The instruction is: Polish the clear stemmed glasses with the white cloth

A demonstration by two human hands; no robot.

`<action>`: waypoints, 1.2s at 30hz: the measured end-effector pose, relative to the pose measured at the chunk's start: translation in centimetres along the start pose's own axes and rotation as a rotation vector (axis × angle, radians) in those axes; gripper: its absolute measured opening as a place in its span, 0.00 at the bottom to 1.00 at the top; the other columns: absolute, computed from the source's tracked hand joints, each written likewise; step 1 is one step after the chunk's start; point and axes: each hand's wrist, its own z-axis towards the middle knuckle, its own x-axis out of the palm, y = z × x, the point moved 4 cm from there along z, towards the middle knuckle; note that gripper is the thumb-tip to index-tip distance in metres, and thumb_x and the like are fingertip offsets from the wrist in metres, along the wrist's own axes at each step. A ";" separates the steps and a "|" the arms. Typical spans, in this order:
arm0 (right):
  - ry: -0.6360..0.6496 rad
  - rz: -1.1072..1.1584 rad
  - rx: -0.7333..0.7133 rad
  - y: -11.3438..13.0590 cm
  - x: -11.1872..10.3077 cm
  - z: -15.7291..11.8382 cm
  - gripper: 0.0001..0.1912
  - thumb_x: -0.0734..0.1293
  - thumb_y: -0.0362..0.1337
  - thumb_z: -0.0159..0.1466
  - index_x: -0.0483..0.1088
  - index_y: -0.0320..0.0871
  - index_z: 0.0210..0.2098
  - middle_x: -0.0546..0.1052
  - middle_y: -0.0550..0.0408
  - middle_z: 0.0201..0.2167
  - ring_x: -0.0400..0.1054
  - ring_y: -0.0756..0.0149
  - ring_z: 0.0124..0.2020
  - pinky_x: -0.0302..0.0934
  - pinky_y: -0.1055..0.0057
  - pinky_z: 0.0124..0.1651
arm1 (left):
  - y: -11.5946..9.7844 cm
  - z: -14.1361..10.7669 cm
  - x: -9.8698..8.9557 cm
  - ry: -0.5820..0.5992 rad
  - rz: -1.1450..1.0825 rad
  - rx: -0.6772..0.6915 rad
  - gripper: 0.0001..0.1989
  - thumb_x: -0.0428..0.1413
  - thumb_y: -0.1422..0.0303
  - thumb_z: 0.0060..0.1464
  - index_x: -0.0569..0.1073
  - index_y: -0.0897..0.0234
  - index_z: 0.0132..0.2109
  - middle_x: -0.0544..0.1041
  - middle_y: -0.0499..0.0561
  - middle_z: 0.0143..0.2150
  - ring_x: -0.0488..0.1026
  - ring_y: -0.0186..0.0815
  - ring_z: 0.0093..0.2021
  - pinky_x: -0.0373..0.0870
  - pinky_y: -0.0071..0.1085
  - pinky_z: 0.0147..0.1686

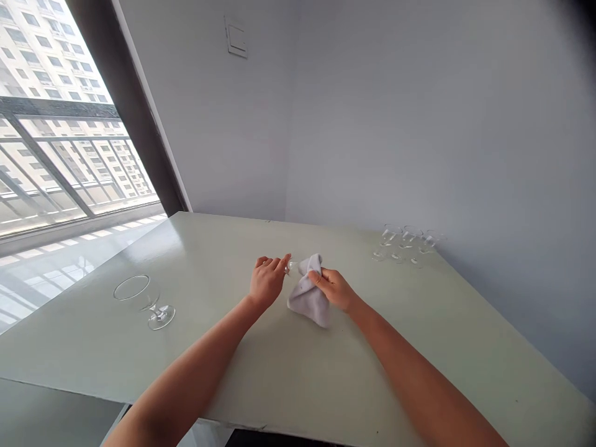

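Note:
My left hand (269,279) is closed at the end of a small clear glass (292,266), holding it above the middle of the table. Only a short part of this glass shows between the hand and the cloth. Wrapped over its other end is a pale grey-white cloth (310,303), which hangs down in a loose fold. My right hand (336,288) grips the cloth, its thumb pressed on top. Whatever part of the glass lies inside the cloth is hidden.
A larger stemmed glass (161,316) stands at the left of the pale table (223,372). Small stemmed glasses (412,239) stand grouped at the back right near the wall (419,124). A window with a railing (84,161) is on the left.

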 end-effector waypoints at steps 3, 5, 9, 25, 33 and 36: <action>0.121 0.492 0.134 -0.5 0.3 0.0 0.18 0.65 0.50 0.55 0.65 0.40 0.26 0.62 0.60 0.20 0.55 0.72 0.23 0.49 0.73 0.27 | -0.5 -0.1 -0.1 -0.016 0.016 0.065 0.20 0.43 0.78 0.54 0.63 0.64 0.54 0.73 0.50 0.29 0.68 0.34 0.31 0.58 0.35 0.41; 0.177 0.732 0.205 -0.7 0.9 -0.2 0.16 0.69 0.47 0.52 0.66 0.40 0.28 0.64 0.59 0.22 0.58 0.71 0.24 0.53 0.72 0.29 | -0.7 -0.1 -0.1 -0.023 0.000 0.099 0.20 0.43 0.79 0.54 0.62 0.65 0.54 0.72 0.51 0.29 0.68 0.35 0.32 0.59 0.35 0.40; 0.166 0.908 0.244 -1.5 2.2 -0.2 0.13 0.71 0.40 0.50 0.67 0.40 0.30 0.65 0.59 0.22 0.59 0.72 0.24 0.55 0.72 0.29 | -0.9 0.0 -0.2 -0.034 -0.021 0.157 0.22 0.41 0.80 0.53 0.62 0.65 0.54 0.73 0.51 0.31 0.68 0.35 0.32 0.60 0.35 0.40; 0.462 0.125 0.050 0.5 -3.0 -1.1 0.10 0.69 0.40 0.50 0.72 0.39 0.27 0.68 0.58 0.22 0.60 0.71 0.24 0.53 0.75 0.27 | -2.6 0.0 -0.4 0.848 -0.772 -0.031 0.08 0.52 0.64 0.51 0.71 0.60 0.37 0.73 0.45 0.27 0.70 0.30 0.25 0.61 0.24 0.24; 0.108 0.667 0.152 -1.1 -1.8 0.6 0.18 0.71 0.43 0.48 0.71 0.37 0.33 0.70 0.57 0.22 0.62 0.71 0.24 0.57 0.73 0.29 | -1.8 1.1 -1.1 0.267 -0.250 0.010 0.15 0.45 0.57 0.57 0.71 0.61 0.37 0.70 0.50 0.25 0.68 0.34 0.30 0.61 0.34 0.38; 0.278 0.476 0.073 0.4 -2.0 -0.6 0.18 0.72 0.41 0.48 0.71 0.37 0.35 0.70 0.56 0.24 0.62 0.70 0.25 0.56 0.74 0.28 | -1.0 0.9 -1.3 0.511 -0.558 -0.094 0.20 0.43 0.54 0.56 0.71 0.63 0.30 0.67 0.47 0.21 0.65 0.31 0.24 0.61 0.29 0.29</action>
